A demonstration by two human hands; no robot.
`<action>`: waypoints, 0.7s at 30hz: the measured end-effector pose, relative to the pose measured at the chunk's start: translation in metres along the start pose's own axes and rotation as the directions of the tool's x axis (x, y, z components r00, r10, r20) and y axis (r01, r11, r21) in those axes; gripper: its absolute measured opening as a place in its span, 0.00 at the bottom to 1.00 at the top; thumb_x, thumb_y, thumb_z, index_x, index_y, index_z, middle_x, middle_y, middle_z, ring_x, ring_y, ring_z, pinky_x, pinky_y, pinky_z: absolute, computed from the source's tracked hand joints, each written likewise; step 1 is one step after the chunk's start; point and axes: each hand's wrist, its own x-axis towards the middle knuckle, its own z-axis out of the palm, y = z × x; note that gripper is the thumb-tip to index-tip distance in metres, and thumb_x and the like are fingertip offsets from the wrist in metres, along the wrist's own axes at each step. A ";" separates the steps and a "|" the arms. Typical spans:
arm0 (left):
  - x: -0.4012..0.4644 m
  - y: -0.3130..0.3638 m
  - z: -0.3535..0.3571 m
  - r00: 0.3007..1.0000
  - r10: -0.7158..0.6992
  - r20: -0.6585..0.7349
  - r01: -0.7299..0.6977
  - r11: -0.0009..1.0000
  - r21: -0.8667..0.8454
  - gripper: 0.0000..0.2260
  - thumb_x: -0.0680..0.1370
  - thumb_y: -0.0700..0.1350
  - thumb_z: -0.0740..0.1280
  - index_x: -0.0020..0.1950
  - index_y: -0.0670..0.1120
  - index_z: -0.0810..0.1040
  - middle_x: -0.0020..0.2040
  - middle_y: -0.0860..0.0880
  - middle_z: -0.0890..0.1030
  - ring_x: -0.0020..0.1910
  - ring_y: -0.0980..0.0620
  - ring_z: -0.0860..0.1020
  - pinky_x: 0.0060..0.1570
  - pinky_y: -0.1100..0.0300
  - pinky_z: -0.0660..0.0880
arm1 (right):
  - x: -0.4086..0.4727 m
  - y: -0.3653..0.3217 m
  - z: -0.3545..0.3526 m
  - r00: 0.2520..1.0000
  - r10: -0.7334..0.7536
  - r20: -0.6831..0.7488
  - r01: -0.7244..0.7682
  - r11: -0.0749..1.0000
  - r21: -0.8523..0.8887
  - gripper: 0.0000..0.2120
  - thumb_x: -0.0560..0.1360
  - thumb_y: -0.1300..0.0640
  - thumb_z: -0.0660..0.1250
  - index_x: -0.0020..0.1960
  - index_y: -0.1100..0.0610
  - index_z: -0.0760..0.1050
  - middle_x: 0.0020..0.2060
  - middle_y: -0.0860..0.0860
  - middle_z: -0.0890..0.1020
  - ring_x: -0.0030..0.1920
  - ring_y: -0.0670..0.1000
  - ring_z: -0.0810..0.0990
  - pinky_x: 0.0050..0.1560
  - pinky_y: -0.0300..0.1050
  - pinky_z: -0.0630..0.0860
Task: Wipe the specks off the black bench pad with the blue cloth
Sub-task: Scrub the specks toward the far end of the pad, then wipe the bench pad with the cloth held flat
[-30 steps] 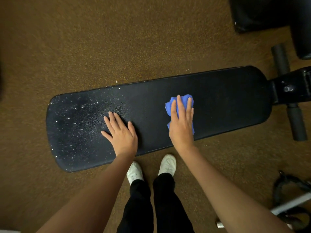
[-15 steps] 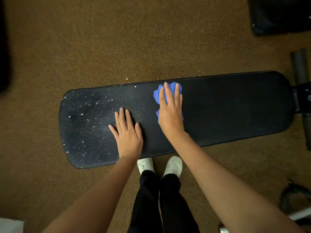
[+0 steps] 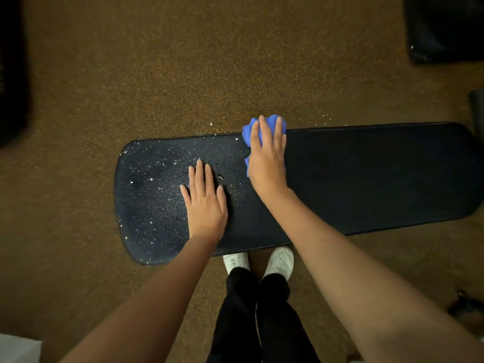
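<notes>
Right grip [image 3: 267, 155] flat atop blue cloth [image 3: 272, 121] — pad's [image 3: 366, 176] far edge

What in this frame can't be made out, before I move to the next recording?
All in the head view:
- Pad: its right end is cut off by the frame edge.
- Cloth: mostly covered by the right hand; its size and folds stay hidden.
- Specks under the left hand: hidden by the palm.
- Dark things in the corners: too dim and cropped to identify.

Blue cloth [image 3: 264, 128], black bench pad [image 3: 366, 176] flecked with white specks [image 3: 146, 176], brown carpet [image 3: 183, 74].
</notes>
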 end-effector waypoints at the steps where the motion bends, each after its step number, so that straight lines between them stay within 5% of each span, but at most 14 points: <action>1: 0.000 -0.001 -0.001 1.000 0.005 0.001 -0.005 1.000 -0.027 0.30 0.77 0.55 0.37 0.76 0.43 0.51 0.77 0.47 0.49 0.76 0.49 0.44 0.72 0.46 0.43 | 0.001 -0.006 0.002 1.000 -0.011 0.025 0.011 1.000 0.009 0.37 0.66 0.65 0.73 0.71 0.68 0.61 0.71 0.63 0.63 0.72 0.70 0.52 0.69 0.66 0.53; 7: 0.006 0.010 -0.023 0.992 -0.056 -0.116 0.019 0.953 -0.302 0.27 0.79 0.52 0.42 0.75 0.42 0.53 0.77 0.47 0.52 0.75 0.49 0.47 0.72 0.45 0.45 | -0.009 -0.014 -0.004 0.957 -0.246 0.152 0.221 0.962 0.162 0.29 0.74 0.65 0.63 0.73 0.65 0.59 0.74 0.60 0.59 0.74 0.65 0.49 0.71 0.64 0.52; 10: 0.022 0.032 -0.035 0.984 -0.030 -0.176 -0.032 0.942 -0.336 0.26 0.79 0.51 0.42 0.75 0.42 0.55 0.76 0.45 0.55 0.75 0.47 0.49 0.71 0.46 0.45 | -0.036 0.008 -0.028 0.980 -0.183 0.073 0.166 0.966 0.200 0.29 0.74 0.65 0.58 0.74 0.62 0.57 0.75 0.57 0.55 0.75 0.61 0.48 0.70 0.61 0.53; 14: 0.046 0.068 -0.018 0.984 0.147 -0.101 -0.158 0.982 -0.101 0.28 0.77 0.54 0.42 0.73 0.42 0.62 0.74 0.40 0.59 0.74 0.38 0.53 0.70 0.41 0.51 | -0.080 0.046 -0.038 0.982 0.170 0.083 -0.173 0.984 0.034 0.29 0.78 0.60 0.58 0.76 0.57 0.52 0.76 0.55 0.47 0.75 0.60 0.41 0.72 0.64 0.49; 21: 0.074 0.073 0.010 0.979 0.169 -0.109 -0.141 0.963 0.228 0.22 0.77 0.51 0.52 0.68 0.46 0.71 0.64 0.42 0.75 0.63 0.38 0.72 0.62 0.41 0.68 | -0.088 0.052 -0.024 0.950 0.203 0.238 -0.194 0.979 -0.061 0.29 0.80 0.45 0.48 0.76 0.48 0.39 0.75 0.51 0.34 0.71 0.56 0.27 0.69 0.59 0.32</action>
